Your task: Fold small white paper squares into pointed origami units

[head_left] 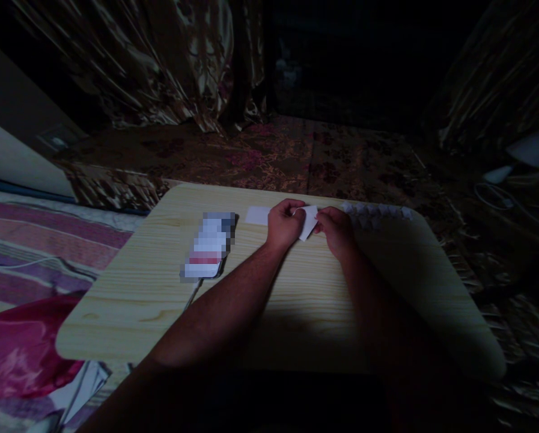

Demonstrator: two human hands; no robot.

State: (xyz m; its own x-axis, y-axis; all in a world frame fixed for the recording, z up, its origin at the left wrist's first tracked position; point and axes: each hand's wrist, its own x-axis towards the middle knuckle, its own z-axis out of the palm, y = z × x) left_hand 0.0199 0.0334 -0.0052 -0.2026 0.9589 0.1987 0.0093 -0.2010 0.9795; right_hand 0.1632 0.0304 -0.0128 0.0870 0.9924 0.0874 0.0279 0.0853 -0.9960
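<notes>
A small white piece of paper (307, 224) is held between my two hands above the far part of the wooden table. My left hand (285, 224) is closed on its left side, thumb on top. At its right edge, my right hand (336, 230) pinches the paper with the fingertips. Flat on the table, just left of my left hand, lies more white paper (256, 215), partly hidden by that hand. Beyond my right hand, several small folded white paper pieces (372, 210) sit in rows near the far right edge; the dim light blurs their exact shape.
A phone (210, 246) with a blurred screen lies left of my left forearm, its white cable (192, 296) running toward me. The light wooden table (129, 282) has rounded corners. A striped bed cover (21, 240) and a red cloth (26, 343) are at the left. Patterned curtains (197, 60) hang behind.
</notes>
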